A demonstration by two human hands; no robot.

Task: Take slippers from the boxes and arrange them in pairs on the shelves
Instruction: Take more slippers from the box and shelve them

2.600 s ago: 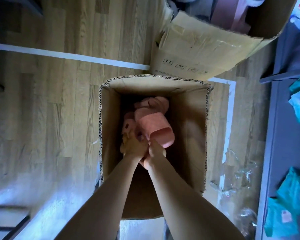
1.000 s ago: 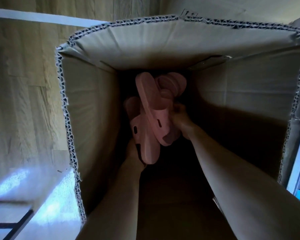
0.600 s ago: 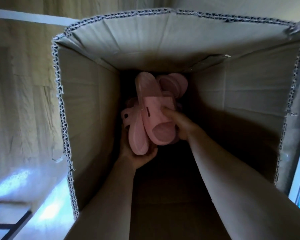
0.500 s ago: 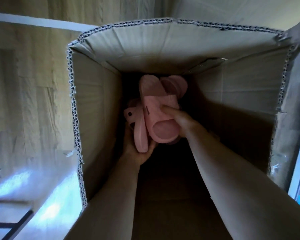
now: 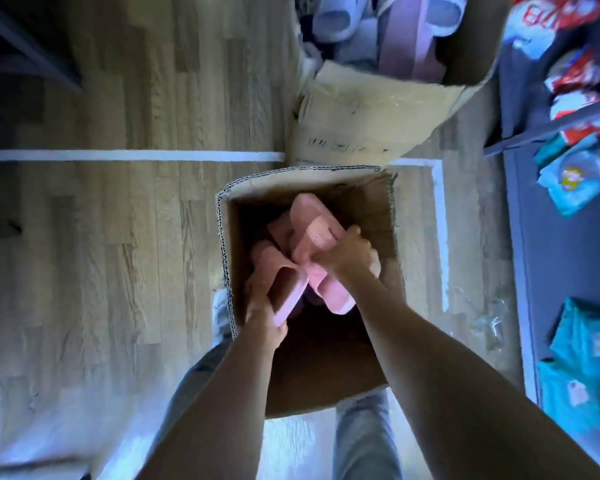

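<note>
- Looking straight down, two bare arms reach into an open cardboard box [image 5: 226, 237] that stands on a wooden floor [image 5: 101, 254].
- The left hand [image 5: 262, 306] grips a pink slipper [image 5: 274, 271] by its near end. Its fingers [image 5: 253, 285] are curled round the sole's edge, close to the box's left wall.
- The right hand [image 5: 349, 256] is clamped over the strap of a second pink slipper [image 5: 314, 233], which tilts towards the box's far wall.
- A third pink slipper [image 5: 333, 296] pokes out below the right hand, pressed against it. I cannot tell whether the same grip holds it.
- The slippers in the two hands touch near the middle of the box opening.
- Another pink shape [image 5: 278, 230] lies deeper in the box, in shadow, just behind the held slippers.
- A far box [image 5: 361, 116], also cardboard and open, touches the first box's far side. It holds pale blue slippers [image 5: 333, 15] and a mauve slipper [image 5: 406, 39].
- A white tape line [image 5: 118, 155] runs across the floor to the left of the boxes.
- To the right is a dark shelf [image 5: 551, 271] carrying teal packets [image 5: 582, 344].
- Crumpled clear plastic [image 5: 489, 320] lies on the floor between the box and the shelf.
- The person's jeans [image 5: 361, 441] show at the bottom edge.
</note>
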